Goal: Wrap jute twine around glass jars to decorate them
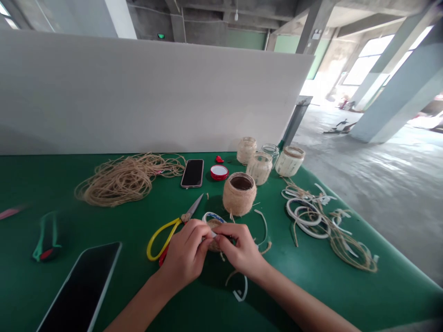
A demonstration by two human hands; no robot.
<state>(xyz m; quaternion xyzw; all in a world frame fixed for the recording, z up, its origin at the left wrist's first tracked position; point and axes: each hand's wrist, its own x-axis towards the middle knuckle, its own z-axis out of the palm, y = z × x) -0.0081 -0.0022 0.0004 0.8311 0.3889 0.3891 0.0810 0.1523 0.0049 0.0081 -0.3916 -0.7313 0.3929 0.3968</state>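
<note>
My left hand point(187, 246) and my right hand point(242, 249) meet fingertip to fingertip, both closed in a pinch on a small white strip point(213, 234). Partly hidden behind my fingers is a white ring with a blue inner side point(212, 216), with something tan inside it. Scissors point(185, 216) with yellow and red handles lie beside my left hand, blades pointing away. Just beyond my hands stands a jar wrapped in twine point(239, 198), its mouth facing up. White strip scraps point(242, 290) and short twine ends lie around my right hand.
A heap of loose twine point(121, 182), a phone point(193, 173) and a red-rimmed lid point(219, 172) are farther back. Several glass jars point(259, 168) stand at back right. White rings point(308, 219) and twine lie right. A dark tablet-like slab point(83, 286) and green-handled snips point(48, 240) lie left.
</note>
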